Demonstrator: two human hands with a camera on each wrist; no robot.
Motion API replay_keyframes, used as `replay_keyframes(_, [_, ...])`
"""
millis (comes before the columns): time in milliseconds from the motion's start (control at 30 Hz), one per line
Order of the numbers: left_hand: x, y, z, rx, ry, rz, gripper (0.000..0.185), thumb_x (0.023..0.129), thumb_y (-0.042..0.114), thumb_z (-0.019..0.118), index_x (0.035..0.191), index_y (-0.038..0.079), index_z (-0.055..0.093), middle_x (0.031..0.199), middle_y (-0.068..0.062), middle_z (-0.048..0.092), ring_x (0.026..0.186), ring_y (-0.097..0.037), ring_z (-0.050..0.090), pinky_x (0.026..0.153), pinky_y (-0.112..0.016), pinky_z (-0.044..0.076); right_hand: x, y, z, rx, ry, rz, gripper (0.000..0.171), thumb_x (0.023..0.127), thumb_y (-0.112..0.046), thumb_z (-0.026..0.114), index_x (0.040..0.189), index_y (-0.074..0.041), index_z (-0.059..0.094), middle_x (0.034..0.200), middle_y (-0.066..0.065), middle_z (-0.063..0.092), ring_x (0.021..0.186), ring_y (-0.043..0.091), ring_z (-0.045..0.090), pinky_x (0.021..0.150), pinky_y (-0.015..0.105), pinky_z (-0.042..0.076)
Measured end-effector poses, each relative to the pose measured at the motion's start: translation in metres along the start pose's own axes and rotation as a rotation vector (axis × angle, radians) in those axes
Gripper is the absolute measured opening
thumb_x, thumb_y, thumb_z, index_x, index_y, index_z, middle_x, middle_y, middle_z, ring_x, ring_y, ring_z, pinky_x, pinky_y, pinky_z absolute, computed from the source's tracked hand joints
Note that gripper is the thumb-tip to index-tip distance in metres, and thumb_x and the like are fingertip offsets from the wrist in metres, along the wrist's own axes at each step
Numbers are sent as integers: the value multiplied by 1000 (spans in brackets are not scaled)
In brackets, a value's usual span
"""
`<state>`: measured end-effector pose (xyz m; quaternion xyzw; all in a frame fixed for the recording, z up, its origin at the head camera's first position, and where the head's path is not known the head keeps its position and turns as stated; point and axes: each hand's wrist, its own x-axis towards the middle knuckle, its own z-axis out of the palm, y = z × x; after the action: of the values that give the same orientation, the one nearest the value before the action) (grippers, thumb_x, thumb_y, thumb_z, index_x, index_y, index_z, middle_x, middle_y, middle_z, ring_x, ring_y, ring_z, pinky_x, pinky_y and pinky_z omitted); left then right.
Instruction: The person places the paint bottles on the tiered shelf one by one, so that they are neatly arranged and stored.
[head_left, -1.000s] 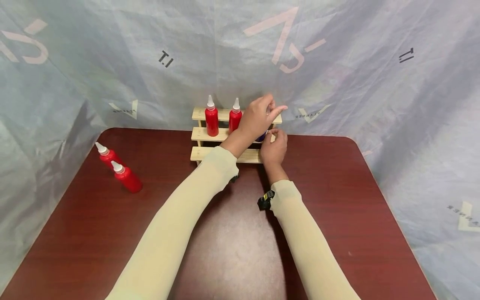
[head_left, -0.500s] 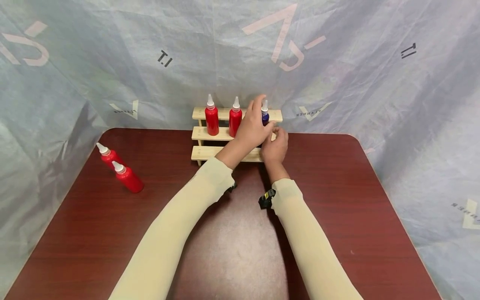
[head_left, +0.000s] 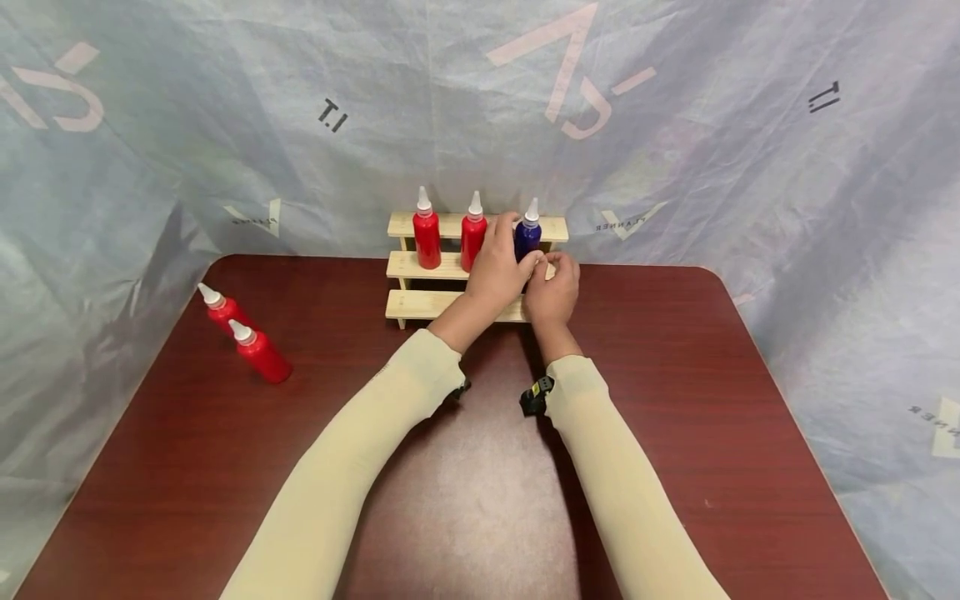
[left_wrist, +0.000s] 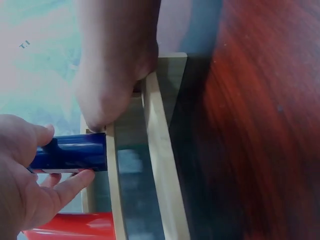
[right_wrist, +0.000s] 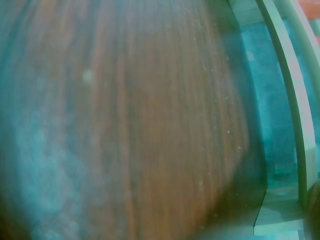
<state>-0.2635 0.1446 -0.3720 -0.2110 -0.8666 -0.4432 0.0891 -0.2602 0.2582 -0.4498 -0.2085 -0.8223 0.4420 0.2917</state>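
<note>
A crinkled pale plastic sheet hangs behind a dark red table, and at the table's far edge stands a small stepped wooden rack. On its middle step two red bottles stand upright side by side, and just to their right stands a blue bottle, its long axis vertical and its white nozzle pointing up. Both hands meet at that blue bottle: the left hand comes in from the left with its fingers curled round the bottle's body, which the left wrist view shows clasped between thumb and fingers. The right hand sits just right of and below it, fingertips touching the rack's step near the bottle's base; whether it also pinches the bottle I cannot tell, since the left hand covers that spot and the right wrist view is a blur of tabletop and rack. The left hand is the nearer one to the bottle. Well apart, at the table's left edge, two more red bottles stand tilted together
</note>
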Motion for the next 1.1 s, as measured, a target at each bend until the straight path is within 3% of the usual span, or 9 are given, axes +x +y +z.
replay_keyframes(500, [-6,-6,-1,25,-12,59,60,106,18,64,159,6,38,155,-19,56,145,-31,55,122,-42,45,2,2,1,2,2,-2,26,106,-26,54,117,-4,65,134,19,61,129,36,59,113,49,47])
replay_keyframes(733, [-7,-11,-2,1,-60,-4,68,105,24,66,162,11,33,153,-17,58,142,-30,58,119,-44,48,2,3,1,-2,-3,-2,26,106,-26,54,117,-5,65,133,18,61,129,36,59,113,48,47])
replay_keyframes(1100, [-18,-9,-14,66,-161,-80,77,102,31,68,163,4,29,156,-20,54,143,-32,56,119,-46,48,4,5,2,-12,0,-15,27,107,-27,54,118,-5,65,130,19,61,129,37,59,114,48,46])
